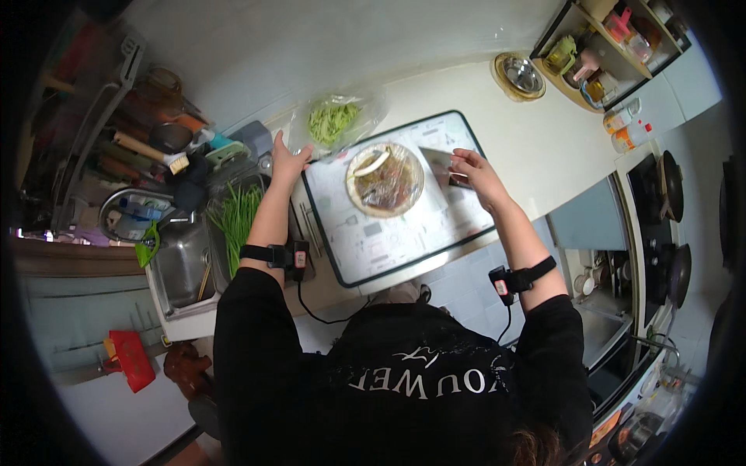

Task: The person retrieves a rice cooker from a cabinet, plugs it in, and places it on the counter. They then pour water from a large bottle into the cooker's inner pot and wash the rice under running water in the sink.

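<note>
My left hand (288, 163) is open with fingers apart, by the far left corner of a patterned cutting board (355, 244) with a dark rim. Just beyond it lies a clear plastic bag of shredded green vegetable (332, 122). On the board stands a round plate or bowl (417, 195) with a plastic-wrapped, reddish-brown food (384, 183) and a white curved piece (372, 165) at its far side. My right hand (478, 177) is at a flat grey blade (436, 160), apparently a kitchen knife; a dark part shows under the hand. Whether the fingers grip it is unclear.
Left of the board are long green stalks (236, 215), a steel sink (180, 256) and a wooden-handled brush (140, 148). Stacked bowls (521, 76) stand at the back right, near a shelf (618, 41) and bottles (632, 137). A stove (650, 244) is farther right.
</note>
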A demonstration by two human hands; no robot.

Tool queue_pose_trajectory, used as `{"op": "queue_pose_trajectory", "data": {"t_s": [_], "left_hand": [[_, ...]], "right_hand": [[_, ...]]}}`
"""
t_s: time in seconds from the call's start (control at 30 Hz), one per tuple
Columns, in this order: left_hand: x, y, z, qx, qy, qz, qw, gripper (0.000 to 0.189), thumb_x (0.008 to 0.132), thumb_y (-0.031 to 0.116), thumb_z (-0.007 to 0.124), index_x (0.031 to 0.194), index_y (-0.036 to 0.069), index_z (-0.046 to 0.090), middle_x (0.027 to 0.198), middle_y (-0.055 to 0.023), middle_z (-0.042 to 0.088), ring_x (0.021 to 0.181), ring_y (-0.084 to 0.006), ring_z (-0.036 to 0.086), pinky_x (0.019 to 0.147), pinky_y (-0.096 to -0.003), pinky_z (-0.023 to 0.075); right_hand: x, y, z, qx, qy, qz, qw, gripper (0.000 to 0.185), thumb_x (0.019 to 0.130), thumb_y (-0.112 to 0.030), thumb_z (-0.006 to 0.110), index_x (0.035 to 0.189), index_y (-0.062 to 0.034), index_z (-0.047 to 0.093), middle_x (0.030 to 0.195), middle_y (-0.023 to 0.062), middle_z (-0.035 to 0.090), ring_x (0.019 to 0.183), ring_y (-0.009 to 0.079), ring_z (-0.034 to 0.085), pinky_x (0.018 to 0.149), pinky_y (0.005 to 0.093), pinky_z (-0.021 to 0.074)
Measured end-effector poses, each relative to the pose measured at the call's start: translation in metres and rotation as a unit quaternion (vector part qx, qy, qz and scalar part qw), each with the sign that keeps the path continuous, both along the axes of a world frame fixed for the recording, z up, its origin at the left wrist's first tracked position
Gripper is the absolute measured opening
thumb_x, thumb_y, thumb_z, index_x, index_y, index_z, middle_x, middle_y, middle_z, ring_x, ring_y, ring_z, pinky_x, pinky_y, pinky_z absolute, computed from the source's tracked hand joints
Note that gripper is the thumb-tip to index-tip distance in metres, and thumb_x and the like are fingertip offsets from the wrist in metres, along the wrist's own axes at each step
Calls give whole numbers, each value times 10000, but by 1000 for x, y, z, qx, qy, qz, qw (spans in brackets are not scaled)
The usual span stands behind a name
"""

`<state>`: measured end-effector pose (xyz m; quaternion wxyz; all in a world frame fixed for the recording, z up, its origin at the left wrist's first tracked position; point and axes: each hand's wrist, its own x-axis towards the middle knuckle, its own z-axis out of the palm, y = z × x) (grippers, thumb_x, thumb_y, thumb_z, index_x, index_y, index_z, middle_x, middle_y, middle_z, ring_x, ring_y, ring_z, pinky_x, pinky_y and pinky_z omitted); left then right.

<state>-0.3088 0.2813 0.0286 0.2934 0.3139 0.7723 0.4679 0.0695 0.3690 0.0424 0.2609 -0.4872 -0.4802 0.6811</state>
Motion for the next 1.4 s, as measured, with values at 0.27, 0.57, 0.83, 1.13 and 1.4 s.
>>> {"op": "queue_pose_trajectory", "data": {"t_s": [0.27, 0.57, 0.83, 1.13, 1.4], "left_hand": [[-54, 48, -82, -37, 62, -7, 997, 770, 640, 240, 779, 1264, 14, 389, 746, -77, 608, 590, -164, 567, 526, -303, 452], [-32, 72, -41, 51, -165, -23, 985, 170, 927, 232, 503, 962, 74, 553, 811, 1, 580, 715, -81, 522, 656, -218, 420], [-17, 97, 17, 240, -360, 40, 901, 132, 948, 141, 435, 1028, 66, 509, 1099, -43, 542, 1048, -136, 504, 885, -283, 440], [106, 150, 76, 252, -401, -156, 867, 164, 950, 116, 394, 1036, 15, 490, 1341, -199, 377, 1253, -307, 379, 999, -376, 395], [233, 204, 118, 179, -334, -319, 869, 170, 938, 139, 444, 1055, 23, 485, 1266, -132, 449, 1173, -250, 475, 967, -313, 419]], "right_hand": [[-116, 84, -44, -159, 119, -9, 980, 846, 776, -14, 617, 1363, 54, 11, 946, 196, 560, 663, 197, 633, 573, 270, 548], [-187, 128, -71, -152, 158, 63, 974, 199, 794, -58, 636, 931, 32, 522, 819, 79, 583, 636, 131, 553, 551, 219, 463], [-176, 167, -32, -34, 206, 93, 973, 155, 884, -134, 554, 979, -14, 576, 911, 32, 589, 819, 91, 551, 714, 179, 454], [-93, 174, 26, 105, 237, 150, 954, 385, 838, -157, 611, 1156, 11, 474, 924, 61, 603, 811, 126, 575, 733, 249, 467], [14, 186, 63, 333, -6, 63, 941, 231, 762, -187, 676, 874, 9, 633, 726, 91, 629, 679, 126, 578, 631, 285, 474]]}}
